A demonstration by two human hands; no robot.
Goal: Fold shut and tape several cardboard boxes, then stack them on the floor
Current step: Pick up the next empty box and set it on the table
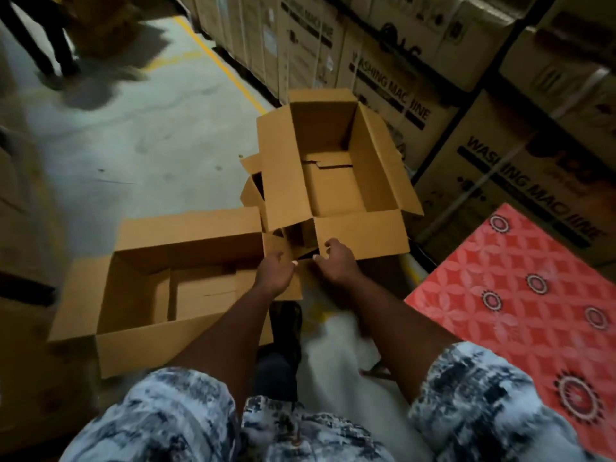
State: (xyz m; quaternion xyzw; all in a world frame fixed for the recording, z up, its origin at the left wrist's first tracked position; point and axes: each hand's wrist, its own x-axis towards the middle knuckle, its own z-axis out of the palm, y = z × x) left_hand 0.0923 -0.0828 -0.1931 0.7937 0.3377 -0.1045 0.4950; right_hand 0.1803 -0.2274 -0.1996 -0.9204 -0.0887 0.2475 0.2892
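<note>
Two open brown cardboard boxes stand on the floor. The far box (333,191) sits ahead of me with its flaps spread outward. The near box (140,295) lies to the left, open at the top. My right hand (336,265) grips the edge of the far box's near flap (363,235). My left hand (275,271) is curled at the corner where the two boxes meet; what it holds is hidden. Part of a third box (251,191) shows behind the far one. No tape is in view.
Tall stacks of printed washing machine cartons (500,128) wall off the right and back. A red patterned sheet (520,295) lies at the right. A yellow floor line (220,61) runs along the cartons. Another person's legs (50,38) stand at top left. More cardboard lines the left edge.
</note>
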